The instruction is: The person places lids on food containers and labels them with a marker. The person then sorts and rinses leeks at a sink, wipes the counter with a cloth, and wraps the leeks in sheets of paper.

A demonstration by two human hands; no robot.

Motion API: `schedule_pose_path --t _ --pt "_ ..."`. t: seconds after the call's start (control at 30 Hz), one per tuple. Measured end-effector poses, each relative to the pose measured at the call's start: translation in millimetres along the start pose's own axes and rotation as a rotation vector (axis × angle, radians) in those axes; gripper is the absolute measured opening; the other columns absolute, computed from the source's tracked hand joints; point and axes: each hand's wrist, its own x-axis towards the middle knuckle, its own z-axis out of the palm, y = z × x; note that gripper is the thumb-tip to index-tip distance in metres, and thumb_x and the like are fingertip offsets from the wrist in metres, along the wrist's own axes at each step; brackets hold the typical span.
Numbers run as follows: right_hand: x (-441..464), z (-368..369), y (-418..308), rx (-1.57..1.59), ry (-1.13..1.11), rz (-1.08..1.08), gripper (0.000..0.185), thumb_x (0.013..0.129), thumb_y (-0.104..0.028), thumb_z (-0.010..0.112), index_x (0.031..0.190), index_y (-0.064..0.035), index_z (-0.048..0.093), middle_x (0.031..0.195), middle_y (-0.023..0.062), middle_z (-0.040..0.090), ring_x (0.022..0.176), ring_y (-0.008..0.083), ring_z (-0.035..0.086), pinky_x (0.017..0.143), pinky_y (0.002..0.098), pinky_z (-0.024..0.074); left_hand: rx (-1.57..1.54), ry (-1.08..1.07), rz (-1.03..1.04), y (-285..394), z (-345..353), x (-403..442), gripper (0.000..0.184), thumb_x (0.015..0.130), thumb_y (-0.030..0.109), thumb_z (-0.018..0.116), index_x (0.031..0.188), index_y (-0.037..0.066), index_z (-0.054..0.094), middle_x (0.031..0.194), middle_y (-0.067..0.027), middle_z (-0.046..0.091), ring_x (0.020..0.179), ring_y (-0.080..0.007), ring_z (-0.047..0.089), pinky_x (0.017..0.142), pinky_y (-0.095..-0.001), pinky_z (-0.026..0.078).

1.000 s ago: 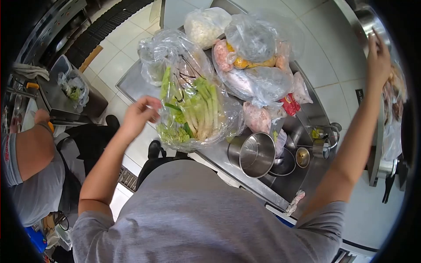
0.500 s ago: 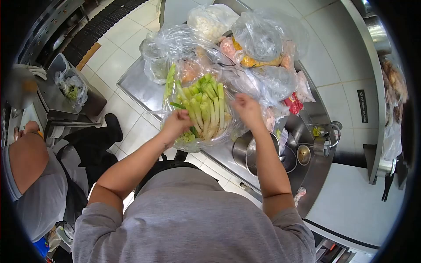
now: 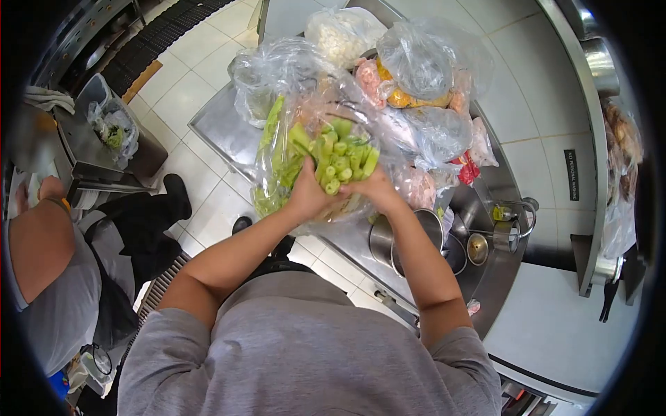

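Between my two hands is a bunch of thick, pale green celery-like stalks [image 3: 340, 158], its cut ends tilted up towards me. My left hand [image 3: 310, 193] grips the bunch from its left side, thumb up along the stalks. From the right, my right hand [image 3: 374, 188] closes round its lower part, its fingers partly hidden. The bunch is in an open clear plastic bag [image 3: 267, 170], which spreads round it. Leafy greens [image 3: 272, 135] lie in the bag to the left of my left hand.
Bags of meat [image 3: 371, 82] and a bag of white pieces [image 3: 343, 35] crowd the steel counter [image 3: 215, 132]. Metal pots [image 3: 423, 229] stand on the right, near the sink. At left, a co-worker's arm [image 3: 45, 243] shows near a grey bin [image 3: 142, 139].
Both hands, apart at the bag's sides before, have come together round the stalks. The bunch has tipped so that its cut ends face me.
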Motion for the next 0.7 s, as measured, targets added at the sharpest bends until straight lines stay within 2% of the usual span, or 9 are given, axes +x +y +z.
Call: schedule_pose_path --t 0.13,0.2,0.27,0.33,0.4,0.47,0.53,0.57,0.7 --pt "26.0 -3.5 3.1 0.007 -0.083 0.003 0.085 0.063 -0.020 0.086 0.133 -0.0004 0.043 0.123 0.0113 0.059 0.110 0.0213 0.057 0.097 0.0321 0.0431 -0.210 0.134 -0.123 -58.1 27.2 13.7 0.084 0.060 0.002 0.084 0.125 0.002 0.031 0.121 -0.0129 0.052 0.110 -0.0266 0.056 0.093 -0.0354 0.048" --pt "37.0 8.4 -8.6 -0.548 -0.080 0.071 0.082 0.064 -0.022 0.084 0.133 -0.0008 0.044 0.130 0.0109 0.054 0.115 0.0193 0.053 0.098 0.0317 0.0418 -0.343 0.181 -0.234 -61.3 26.3 20.4 0.080 0.063 -0.005 0.079 0.126 0.003 0.030 0.122 -0.0121 0.051 0.109 -0.0267 0.056 0.092 -0.0360 0.050" --pt "73.7 1.7 39.5 -0.504 -0.153 -0.026 0.084 0.063 -0.027 0.085 0.132 0.0000 0.045 0.128 0.0124 0.055 0.113 0.0198 0.054 0.097 0.0312 0.0423 -0.713 0.082 -0.456 -59.0 10.1 24.9 0.080 0.064 -0.011 0.074 0.128 0.006 0.030 0.121 -0.0114 0.052 0.109 -0.0254 0.056 0.090 -0.0380 0.051" --pt "74.3 7.3 27.3 -0.125 -0.286 0.210 0.080 0.062 -0.027 0.085 0.128 0.0006 0.050 0.123 0.0125 0.059 0.109 0.0200 0.056 0.096 0.0320 0.0431 -0.853 -0.012 -0.500 -55.5 -1.5 27.9 0.082 0.063 -0.015 0.071 0.129 0.008 0.028 0.119 -0.0109 0.052 0.108 -0.0250 0.057 0.087 -0.0386 0.052" --pt "66.2 10.1 14.4 -0.202 -0.199 0.230 0.076 0.060 -0.022 0.086 0.125 0.0001 0.053 0.115 0.0106 0.063 0.104 0.0194 0.058 0.093 0.0327 0.0451 -0.725 -0.005 -0.394 -47.1 -4.6 27.2 0.083 0.062 -0.016 0.071 0.129 0.008 0.028 0.118 -0.0104 0.052 0.108 -0.0250 0.056 0.089 -0.0368 0.050" --pt "47.6 10.1 3.4 -0.184 -0.095 -0.081 0.086 0.054 -0.017 0.090 0.129 -0.0027 0.048 0.118 0.0106 0.060 0.108 0.0208 0.057 0.095 0.0321 0.0433 -0.670 -0.015 -0.376 -28.1 -8.9 14.7 0.084 0.061 -0.009 0.076 0.128 0.007 0.028 0.118 -0.0099 0.052 0.110 -0.0245 0.055 0.094 -0.0355 0.047" --pt "13.3 10.4 -31.7 -0.180 -0.085 -0.066 0.090 0.050 -0.008 0.090 0.129 -0.0014 0.046 0.117 0.0091 0.060 0.108 0.0202 0.057 0.095 0.0315 0.0443 -0.275 0.131 0.066 -6.7 -6.9 -1.8 0.083 0.058 0.010 0.085 0.124 0.004 0.036 0.117 -0.0156 0.054 0.110 -0.0286 0.055 0.093 -0.0392 0.045" --pt "-7.4 11.7 -54.9 -0.037 -0.027 -0.083 0.092 0.051 -0.006 0.088 0.131 -0.0013 0.042 0.118 0.0088 0.058 0.108 0.0202 0.057 0.095 0.0316 0.0446 -0.143 0.109 0.051 15.6 -12.5 -7.5 0.087 0.057 0.020 0.087 0.126 0.001 0.037 0.117 -0.0187 0.054 0.111 -0.0316 0.054 0.094 -0.0403 0.044" --pt "-46.9 -8.9 -104.0 0.307 0.130 -0.274 0.099 0.052 0.004 0.083 0.138 -0.0031 0.034 0.124 0.0081 0.054 0.110 0.0217 0.056 0.096 0.0343 0.0465 -0.085 0.168 0.465 118.3 -22.2 -8.1 0.090 0.061 0.022 0.084 0.132 -0.001 0.033 0.125 -0.0232 0.049 0.116 -0.0394 0.049 0.097 -0.0448 0.041"
